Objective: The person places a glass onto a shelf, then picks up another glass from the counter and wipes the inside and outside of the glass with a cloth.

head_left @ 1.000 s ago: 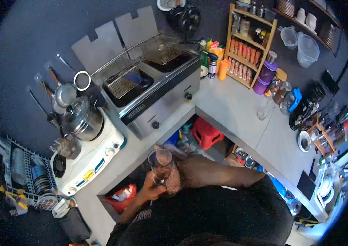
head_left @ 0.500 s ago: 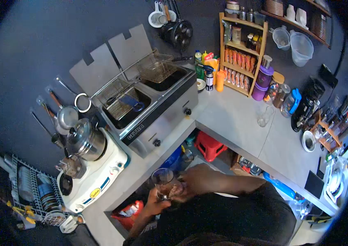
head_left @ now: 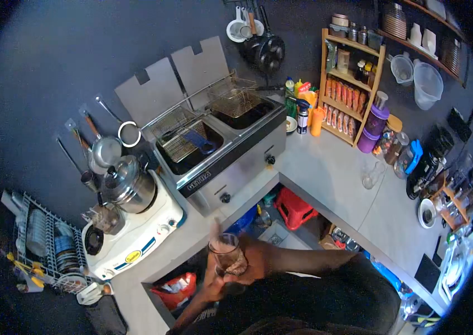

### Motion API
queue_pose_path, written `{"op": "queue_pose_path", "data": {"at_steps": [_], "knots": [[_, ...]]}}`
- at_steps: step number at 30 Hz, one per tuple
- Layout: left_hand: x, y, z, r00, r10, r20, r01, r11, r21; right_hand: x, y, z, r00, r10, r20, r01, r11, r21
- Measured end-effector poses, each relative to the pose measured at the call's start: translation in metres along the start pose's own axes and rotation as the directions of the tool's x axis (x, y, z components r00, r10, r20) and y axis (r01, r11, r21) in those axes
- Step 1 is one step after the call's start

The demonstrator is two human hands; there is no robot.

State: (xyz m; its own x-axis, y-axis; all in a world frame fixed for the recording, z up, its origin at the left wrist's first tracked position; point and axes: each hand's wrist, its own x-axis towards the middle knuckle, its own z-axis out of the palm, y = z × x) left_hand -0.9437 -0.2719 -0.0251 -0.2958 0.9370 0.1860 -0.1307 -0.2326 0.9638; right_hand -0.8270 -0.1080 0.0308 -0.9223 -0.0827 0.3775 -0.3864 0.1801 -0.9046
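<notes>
A clear drinking glass [head_left: 226, 244] is between my two hands, in front of my body and over the counter's inner edge. My left hand [head_left: 212, 285] wraps its lower left side, with one digit stretched up beside the rim. Against the glass's right side, my right hand [head_left: 256, 258] is closed round it, its fingers partly hidden and blurred. Whether anything else is in either hand I cannot make out.
Ahead stands a double deep fryer [head_left: 236, 178] with wire baskets. A white gas stove [head_left: 141, 245] with a steel pot [head_left: 130, 192] is at left, beside a dish rack [head_left: 52, 245]. A glass carafe [head_left: 373, 177] stands on the right counter [head_left: 337, 178]. A red stool [head_left: 294, 209] sits below.
The view has shifted, so the kitchen appears further right and slightly lower. A digit of my left hand now points up beside the glass, and my right hand has shifted around it.
</notes>
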Motion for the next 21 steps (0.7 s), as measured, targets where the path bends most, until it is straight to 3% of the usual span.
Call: {"op": "queue_pose_path", "data": {"at_steps": [2,5,16,18,21], "knots": [[-0.005,-0.006,-0.001,1.0,-0.025,0.005,0.025,1.0,-0.015,-0.001,0.014,0.004,0.994,0.085,0.074,-0.103,0.952,0.288],[-0.016,-0.007,-0.003,0.997,-0.079,0.002,0.079,0.996,-0.035,-0.003,0.007,0.001,0.984,0.067,0.166,-0.134,0.893,0.43],[-0.049,0.006,-0.016,0.99,-0.142,0.014,0.143,0.988,-0.06,-0.034,0.003,-0.009,0.886,-0.07,0.458,-0.193,0.843,0.502],[-0.056,0.01,-0.019,0.991,-0.135,0.02,0.136,0.989,-0.058,-0.051,0.02,-0.018,0.857,-0.048,0.513,-0.255,0.826,0.503],[-0.07,0.015,-0.024,0.992,-0.126,0.023,0.127,0.99,-0.063,-0.038,0.053,-0.012,0.858,0.139,0.495,-0.398,0.788,0.469]]}}
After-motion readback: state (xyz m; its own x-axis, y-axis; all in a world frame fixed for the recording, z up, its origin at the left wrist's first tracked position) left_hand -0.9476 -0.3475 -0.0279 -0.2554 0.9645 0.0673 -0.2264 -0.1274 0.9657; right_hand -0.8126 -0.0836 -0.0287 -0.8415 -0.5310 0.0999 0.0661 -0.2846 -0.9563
